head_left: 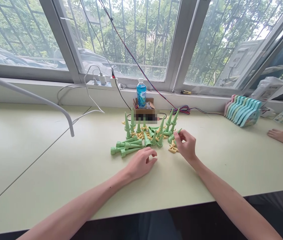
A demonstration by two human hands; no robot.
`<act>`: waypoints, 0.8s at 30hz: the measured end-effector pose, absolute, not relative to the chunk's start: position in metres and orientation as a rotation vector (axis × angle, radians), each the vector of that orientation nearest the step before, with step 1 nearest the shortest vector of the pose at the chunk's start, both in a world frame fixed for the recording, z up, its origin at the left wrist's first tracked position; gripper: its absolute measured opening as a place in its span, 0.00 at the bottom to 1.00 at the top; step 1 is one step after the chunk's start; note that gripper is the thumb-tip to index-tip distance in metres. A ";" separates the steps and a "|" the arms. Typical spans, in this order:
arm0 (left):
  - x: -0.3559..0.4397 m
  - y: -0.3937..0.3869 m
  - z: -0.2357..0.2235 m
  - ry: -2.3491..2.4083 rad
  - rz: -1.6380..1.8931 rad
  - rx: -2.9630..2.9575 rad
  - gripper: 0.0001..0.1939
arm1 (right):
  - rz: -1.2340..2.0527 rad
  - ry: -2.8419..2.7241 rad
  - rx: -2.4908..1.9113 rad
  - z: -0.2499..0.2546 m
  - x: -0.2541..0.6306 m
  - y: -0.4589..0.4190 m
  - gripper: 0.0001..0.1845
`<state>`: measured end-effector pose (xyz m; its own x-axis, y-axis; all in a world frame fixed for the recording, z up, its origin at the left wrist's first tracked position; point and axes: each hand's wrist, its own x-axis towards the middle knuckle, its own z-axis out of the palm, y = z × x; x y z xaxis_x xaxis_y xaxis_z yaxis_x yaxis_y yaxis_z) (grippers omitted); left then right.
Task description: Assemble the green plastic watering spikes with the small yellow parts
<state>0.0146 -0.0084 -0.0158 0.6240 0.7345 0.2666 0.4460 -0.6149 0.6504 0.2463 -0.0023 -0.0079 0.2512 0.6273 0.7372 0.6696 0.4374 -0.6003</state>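
My right hand (186, 142) pinches the pointed tip of a green plastic watering spike (173, 136), which is tilted with its wide end low near the tabletop. Small yellow pegs (172, 148) lie just below and beside that hand. My left hand (142, 162) rests on the table, fingers loosely bent and thumb apart, with nothing in it. Ahead of it, several green spikes (131, 145) lie on their sides, wide ends to the left. More green spikes (127, 126) stand upright on their wide ends behind these, with yellow pegs (139, 135) scattered among them.
Behind the spikes stands a small cardboard box (151, 102) with a blue bottle (141, 93). Cables (185, 109) and a power strip (99, 82) are along the window sill. Pastel plastic pieces (242, 110) stand at right. Another person's hand (277, 134) rests at far right.
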 end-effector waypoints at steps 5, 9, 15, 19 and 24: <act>0.014 -0.008 -0.016 0.909 0.708 2.356 0.06 | -0.016 -1.466 -1.243 -0.012 0.252 0.007 0.18; 0.014 -0.008 -0.017 0.897 0.711 2.355 0.06 | 0.037 -1.491 -1.237 -0.012 0.250 0.007 0.19; 0.014 -0.007 -0.016 0.860 0.760 2.352 0.10 | 0.062 -1.525 -1.230 -0.014 0.246 0.005 0.19; 0.015 -0.007 -0.018 0.804 0.801 2.356 0.16 | 0.007 -1.508 -1.218 -0.015 0.243 0.004 0.19; 0.016 -0.006 -0.022 0.710 0.792 2.411 0.23 | -0.105 -1.490 -1.165 -0.015 0.238 -0.002 0.18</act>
